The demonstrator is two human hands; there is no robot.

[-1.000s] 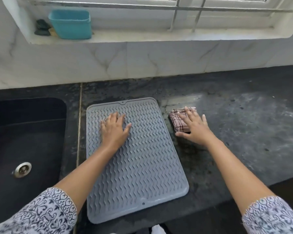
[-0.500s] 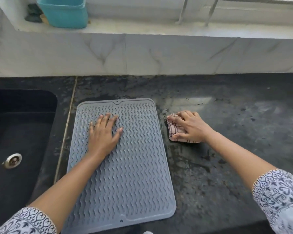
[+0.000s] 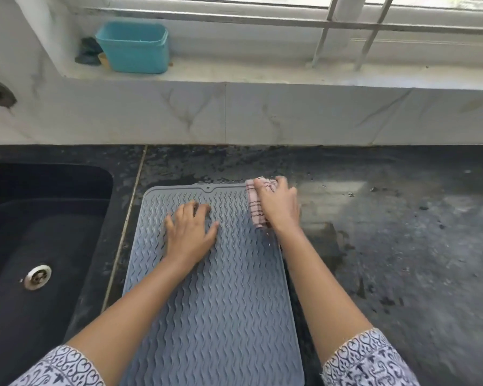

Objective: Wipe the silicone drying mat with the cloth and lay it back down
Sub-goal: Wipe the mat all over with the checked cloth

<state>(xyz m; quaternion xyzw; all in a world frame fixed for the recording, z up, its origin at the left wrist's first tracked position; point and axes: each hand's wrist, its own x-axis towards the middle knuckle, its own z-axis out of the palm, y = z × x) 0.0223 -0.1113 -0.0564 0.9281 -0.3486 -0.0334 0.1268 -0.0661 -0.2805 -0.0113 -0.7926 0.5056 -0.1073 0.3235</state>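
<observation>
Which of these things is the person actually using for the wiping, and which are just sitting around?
In use: silicone drying mat, flat on the counter; checked cloth, on its far right corner; left hand, flat on the mat; right hand, gripping the cloth.
Lying about: teal tub on the window ledge; dark sink with its drain.

Grey ribbed mat (image 3: 221, 302) lying flat just right of the sink (image 3: 39, 232); folded pink checked cloth (image 3: 255, 207) resting on the mat's far right corner.
</observation>
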